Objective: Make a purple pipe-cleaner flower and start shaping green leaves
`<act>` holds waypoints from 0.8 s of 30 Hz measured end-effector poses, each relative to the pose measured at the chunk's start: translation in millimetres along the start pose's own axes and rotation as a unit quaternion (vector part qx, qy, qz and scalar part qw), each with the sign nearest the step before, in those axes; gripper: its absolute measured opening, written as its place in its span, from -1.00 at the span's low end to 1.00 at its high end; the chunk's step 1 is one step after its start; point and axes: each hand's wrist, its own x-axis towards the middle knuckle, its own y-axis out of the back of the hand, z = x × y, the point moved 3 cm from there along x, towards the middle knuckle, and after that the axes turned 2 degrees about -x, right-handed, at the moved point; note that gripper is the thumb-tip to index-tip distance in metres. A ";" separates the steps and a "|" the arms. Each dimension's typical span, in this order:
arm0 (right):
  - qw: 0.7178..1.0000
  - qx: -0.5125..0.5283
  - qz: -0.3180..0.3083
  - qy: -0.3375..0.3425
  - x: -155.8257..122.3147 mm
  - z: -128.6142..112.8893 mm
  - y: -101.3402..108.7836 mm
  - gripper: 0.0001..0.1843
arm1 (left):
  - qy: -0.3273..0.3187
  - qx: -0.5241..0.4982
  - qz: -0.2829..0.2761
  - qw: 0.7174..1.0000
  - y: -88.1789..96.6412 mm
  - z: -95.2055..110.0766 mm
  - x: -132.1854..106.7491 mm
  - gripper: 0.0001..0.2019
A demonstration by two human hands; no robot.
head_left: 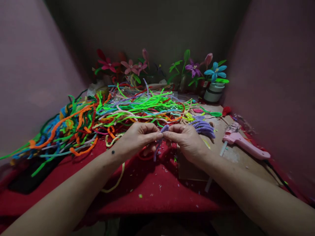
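Observation:
Both my hands meet over the middle of the table, pinching one purple pipe cleaner point(164, 128) between thumbs and fingers. My left hand point(140, 139) grips it from the left; its fingers partly hide the stem. From the other side my right hand point(189, 141) pinches it near the top, where it bends into a small loop. A loose end hangs below the fingertips. Just past my right hand, a bunch of purple pipe cleaner pieces point(203, 127) lies on a cardboard sheet point(192, 168).
A pink glue gun point(246, 144) rests on the cardboard at right. A tangled heap of coloured pipe cleaners point(147, 106) spreads across the back and left. Pipe cleaner flowers, including a blue flower point(215, 71) above a jar point(214, 92), stand behind. Scraps dot the red cloth point(157, 193).

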 end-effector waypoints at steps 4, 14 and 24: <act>0.999 0.030 -0.011 -0.014 0.4 2.6 -1.4 -0.76 | -0.016 0.002 0.028 0.999 -4.1 0.1 -1.4 -0.81; 0.999 0.042 0.017 -0.019 -1.0 3.6 -7.2 -0.87 | -0.108 0.117 0.191 0.968 -14.5 -4.3 -0.7 -0.81; 0.996 0.080 0.047 -0.017 2.7 3.4 -1.4 -0.92 | -0.010 -0.002 0.040 0.999 -11.9 0.8 1.6 -0.86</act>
